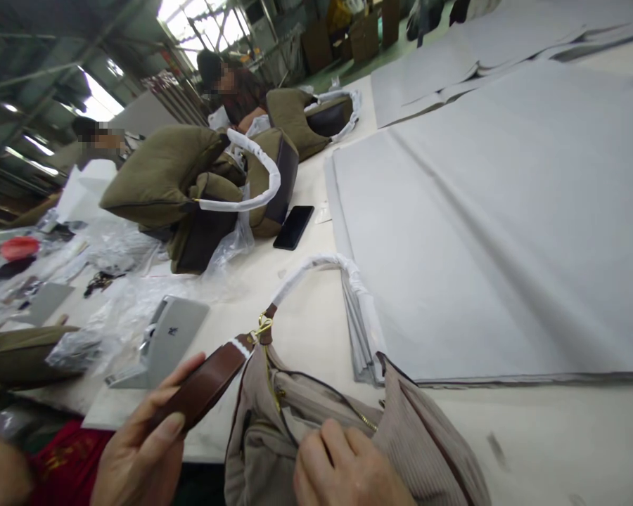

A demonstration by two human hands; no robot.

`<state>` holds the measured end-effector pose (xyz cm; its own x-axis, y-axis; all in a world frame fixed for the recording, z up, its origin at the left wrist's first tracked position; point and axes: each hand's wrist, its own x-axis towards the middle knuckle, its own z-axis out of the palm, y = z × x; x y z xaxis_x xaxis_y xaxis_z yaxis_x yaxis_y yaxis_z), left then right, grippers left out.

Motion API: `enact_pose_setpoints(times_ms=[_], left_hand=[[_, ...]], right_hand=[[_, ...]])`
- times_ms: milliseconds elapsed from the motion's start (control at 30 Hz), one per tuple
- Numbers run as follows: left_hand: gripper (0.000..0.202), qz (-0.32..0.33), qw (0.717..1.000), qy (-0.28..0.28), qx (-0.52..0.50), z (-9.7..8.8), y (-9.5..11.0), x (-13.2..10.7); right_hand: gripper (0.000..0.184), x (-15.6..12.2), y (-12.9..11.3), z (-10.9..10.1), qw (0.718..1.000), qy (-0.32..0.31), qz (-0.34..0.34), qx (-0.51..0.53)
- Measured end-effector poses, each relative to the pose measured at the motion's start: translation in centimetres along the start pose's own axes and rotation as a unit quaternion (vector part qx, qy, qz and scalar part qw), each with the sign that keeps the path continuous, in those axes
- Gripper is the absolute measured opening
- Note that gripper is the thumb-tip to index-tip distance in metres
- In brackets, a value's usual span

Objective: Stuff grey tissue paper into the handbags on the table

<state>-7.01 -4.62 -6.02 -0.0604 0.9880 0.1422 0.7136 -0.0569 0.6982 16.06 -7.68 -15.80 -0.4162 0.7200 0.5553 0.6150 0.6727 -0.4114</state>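
Our left grip (146, 444) pinches the strap (211, 385); our right grip (348, 469), hold unclear, likely tends the open bag (427, 437); steadiness needed next

A thick stack of pale grey sheets (506, 211) fills the right of my view, with more sheets (427, 67) at the upper right. Left of centre I see a heap of olive bags (158, 169), one handle wrapped in white, and another olive bag (285, 119) at top centre. A dark phone (294, 227) lies just beside the heap on the white table (306, 330). At the left I make out crumpled clear plastic (116, 302), a grey angular object (174, 334) and something red (20, 247). Two people (245, 98) are behind the bags; cardboard boxes (363, 39) stand at the top.
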Motion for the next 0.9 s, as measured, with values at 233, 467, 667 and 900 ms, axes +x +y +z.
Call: enact_pose_setpoints(times_ms=[233, 467, 667, 900], left_hand=[[0.016, 0.055, 0.989, -0.122, 0.054, 7.7, 1.1, 5.6], [0.048, 0.162, 0.958, -0.197, 0.131, 7.7, -0.9, 4.4], [0.034, 0.347, 0.879, -0.294, 0.143, 5.7, -1.7, -0.3], [0.051, 0.427, 0.857, -0.198, 0.212, 2.6, -1.1, 2.8]], right_hand=[[0.005, 1.1, -1.4, 1.0, 1.000, 0.016, 0.012, 0.022], [0.010, 1.5, -0.3, 0.5, 0.998, 0.058, -0.002, -0.008], [0.017, 2.7, 1.9, -0.9, 0.999, -0.036, 0.005, 0.035], [0.013, 9.0, 7.7, 1.4, 0.951, -0.304, -0.033, 0.033]])
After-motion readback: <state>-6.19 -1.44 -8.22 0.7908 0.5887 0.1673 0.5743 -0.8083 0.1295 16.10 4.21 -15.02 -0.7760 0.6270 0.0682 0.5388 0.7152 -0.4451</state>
